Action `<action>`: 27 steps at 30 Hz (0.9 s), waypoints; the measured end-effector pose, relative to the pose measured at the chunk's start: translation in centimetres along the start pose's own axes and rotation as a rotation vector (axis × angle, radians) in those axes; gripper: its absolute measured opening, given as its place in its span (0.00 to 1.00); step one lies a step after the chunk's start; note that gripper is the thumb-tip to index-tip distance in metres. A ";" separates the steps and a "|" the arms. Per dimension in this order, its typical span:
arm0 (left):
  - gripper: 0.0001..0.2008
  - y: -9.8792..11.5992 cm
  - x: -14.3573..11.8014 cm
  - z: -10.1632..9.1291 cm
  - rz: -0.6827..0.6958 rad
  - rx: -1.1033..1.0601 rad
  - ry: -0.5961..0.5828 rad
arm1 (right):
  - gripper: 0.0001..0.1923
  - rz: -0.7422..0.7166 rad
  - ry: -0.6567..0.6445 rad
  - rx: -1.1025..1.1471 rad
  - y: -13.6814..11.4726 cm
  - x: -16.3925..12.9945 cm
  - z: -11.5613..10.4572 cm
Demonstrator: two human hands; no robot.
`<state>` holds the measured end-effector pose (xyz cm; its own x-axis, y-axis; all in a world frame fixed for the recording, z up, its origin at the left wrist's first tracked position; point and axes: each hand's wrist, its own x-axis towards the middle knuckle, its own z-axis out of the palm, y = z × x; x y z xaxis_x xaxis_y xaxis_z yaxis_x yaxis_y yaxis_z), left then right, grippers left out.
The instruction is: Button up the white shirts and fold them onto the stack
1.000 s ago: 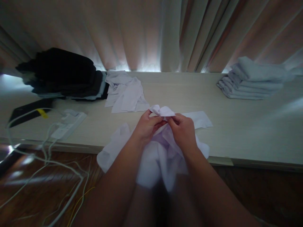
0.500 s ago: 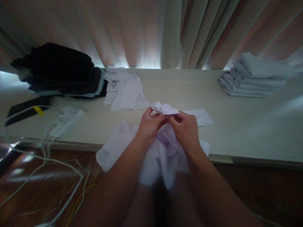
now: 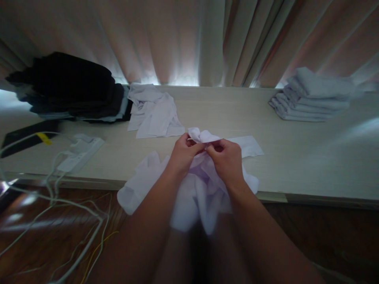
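Note:
A white shirt (image 3: 189, 201) lies crumpled over the front edge of the ledge and hangs down toward my legs. My left hand (image 3: 184, 156) pinches the raised collar (image 3: 204, 136) from the left, thumb against the cloth. From the right, my right hand (image 3: 227, 157) grips the same collar area, its fingertips close to the left ones. What lies exactly between the fingertips is too small to make out. One white part of the shirt spreads out left of my left forearm, and a flat white piece shows beyond my right hand.
Behind my hands lies another white garment (image 3: 158, 114). A pile of dark clothes (image 3: 74, 86) stands at the left, folded pale cloths (image 3: 314, 98) at the right. A power strip (image 3: 81, 152) with trailing cables (image 3: 79, 209) sits at the left. Curtains (image 3: 177, 43) hang behind the ledge (image 3: 296, 157).
The whole view has shifted slightly, with things appearing a little farther left. Both hands keep their hold on the collar with only tiny finger movement.

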<state>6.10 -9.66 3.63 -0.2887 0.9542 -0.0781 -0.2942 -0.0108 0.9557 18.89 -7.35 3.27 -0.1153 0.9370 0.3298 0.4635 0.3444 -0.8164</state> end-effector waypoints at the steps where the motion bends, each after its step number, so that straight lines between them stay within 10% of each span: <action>1: 0.17 0.3 0.0 -0.2 0.022 0.042 0.008 | 0.08 0.003 0.003 0.011 0.1 0.0 0.1; 27: 0.16 1.1 -0.4 -0.5 0.019 0.119 0.006 | 0.05 0.019 0.001 0.090 0.2 0.0 0.5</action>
<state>5.44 -10.25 4.53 -0.2985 0.9525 -0.0609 -0.1785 0.0070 0.9839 18.59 -7.23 2.87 -0.1066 0.9435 0.3139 0.3844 0.3302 -0.8621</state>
